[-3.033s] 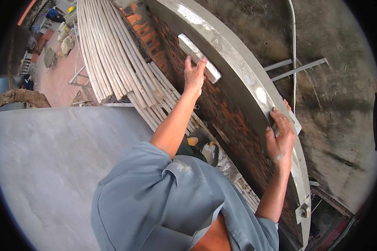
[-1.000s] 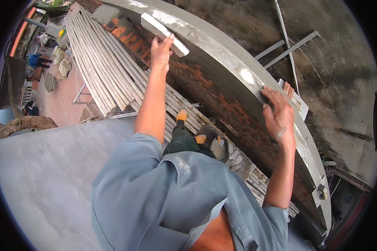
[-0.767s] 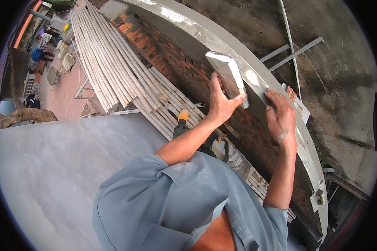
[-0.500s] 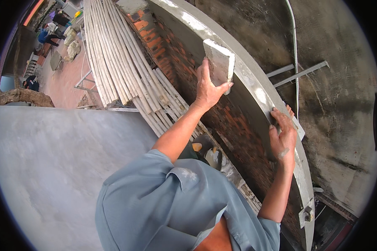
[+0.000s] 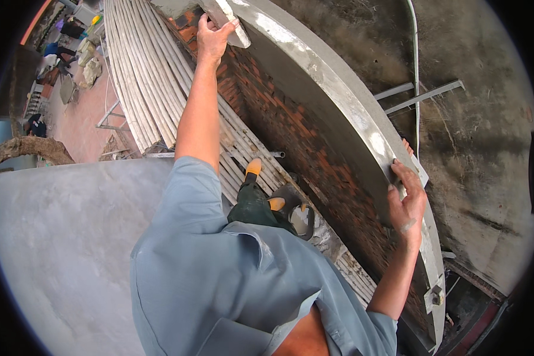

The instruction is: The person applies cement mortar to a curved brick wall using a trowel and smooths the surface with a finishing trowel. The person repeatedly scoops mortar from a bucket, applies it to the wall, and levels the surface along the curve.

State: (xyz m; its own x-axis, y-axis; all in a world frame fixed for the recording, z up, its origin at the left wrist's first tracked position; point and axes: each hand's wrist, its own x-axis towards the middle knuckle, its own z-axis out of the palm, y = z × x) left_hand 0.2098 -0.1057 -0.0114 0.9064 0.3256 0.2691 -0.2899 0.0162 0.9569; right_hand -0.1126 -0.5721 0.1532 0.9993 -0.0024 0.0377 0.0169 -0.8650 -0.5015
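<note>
At the far end of a brick wall (image 5: 314, 148) with grey plaster along its upper part, my left hand (image 5: 212, 44) is closed around a pale rectangular foam-like block (image 5: 239, 38). The block lies at the top edge of the wall and is partly cut off by the picture rim. My left arm is stretched far forward. Nearer to me, my right hand (image 5: 410, 204) grips the pale strip (image 5: 344, 98) along the wall's top, fingers over it and thumb on the near side. A small flat pale piece (image 5: 421, 172) juts out beside its fingers.
Long pale poles (image 5: 145, 71) lie left of the wall. A bucket (image 5: 302, 219) stands beside my yellow boots (image 5: 254, 167). A smooth grey surface (image 5: 83, 231) spreads at left. Metal brackets (image 5: 424, 96) stick out at right. People (image 5: 58, 52) are in the far left.
My left hand has carried the block forward and left along the wall top. My right hand stays on the edge, slightly shifted in the picture. My boots have come into view.
</note>
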